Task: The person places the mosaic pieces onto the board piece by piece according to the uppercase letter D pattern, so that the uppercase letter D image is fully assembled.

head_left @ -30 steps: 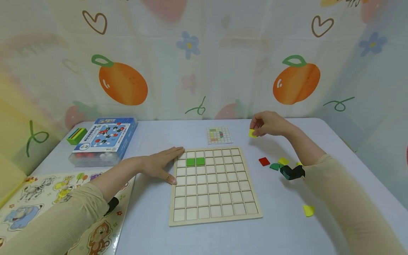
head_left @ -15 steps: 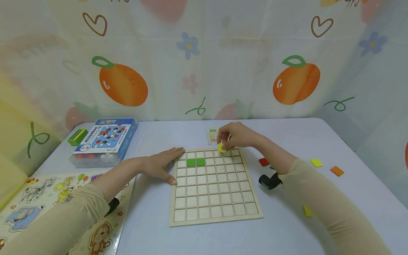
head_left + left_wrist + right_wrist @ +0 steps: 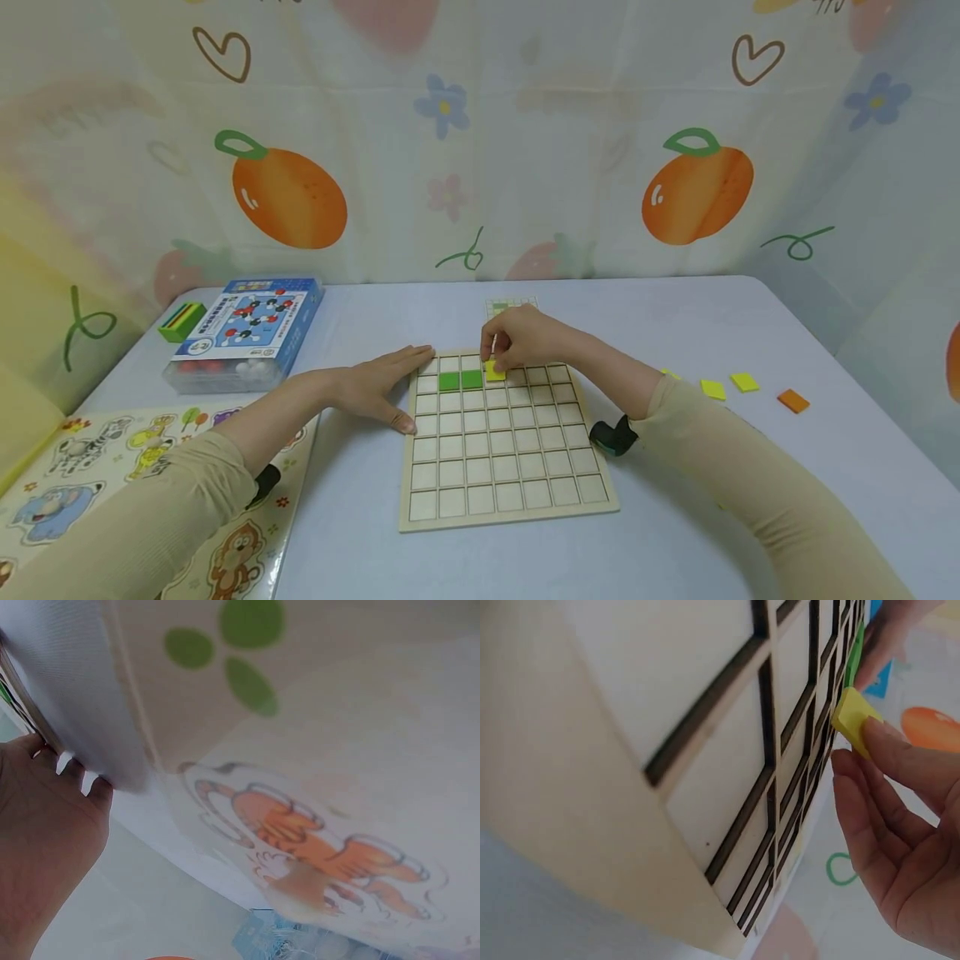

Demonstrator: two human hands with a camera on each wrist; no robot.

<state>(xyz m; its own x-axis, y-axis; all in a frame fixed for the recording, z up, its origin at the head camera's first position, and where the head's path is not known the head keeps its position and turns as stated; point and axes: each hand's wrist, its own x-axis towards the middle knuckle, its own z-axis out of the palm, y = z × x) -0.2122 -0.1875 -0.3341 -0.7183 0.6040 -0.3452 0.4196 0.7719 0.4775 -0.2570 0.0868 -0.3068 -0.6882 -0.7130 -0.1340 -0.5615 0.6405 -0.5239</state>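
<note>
My right hand (image 3: 528,336) pinches a yellow square tile (image 3: 494,372) between thumb and fingers, at the upper part of the wooden grid board (image 3: 507,521). In the right wrist view the yellow tile (image 3: 853,720) is tilted against the grid, right by the green. Two green tiles (image 3: 460,381) lie side by side in cells of the second row, just left of the yellow one. Along the board's upper left edge rests my left hand (image 3: 375,389), fingers straight and thumb spread. The left wrist view shows its fingertips at the board's edge.
A small pattern card (image 3: 512,303) lies behind the board, partly covered by my right hand. Yellow tiles (image 3: 745,382) and an orange tile (image 3: 793,401) lie to the right. A boxed set (image 3: 243,333), a green block (image 3: 182,322) and an animal sheet (image 3: 247,533) occupy the left.
My right hand has carried the yellow tile leftward from the table's right side to the board, beside the green tiles. The left hand has stayed put.
</note>
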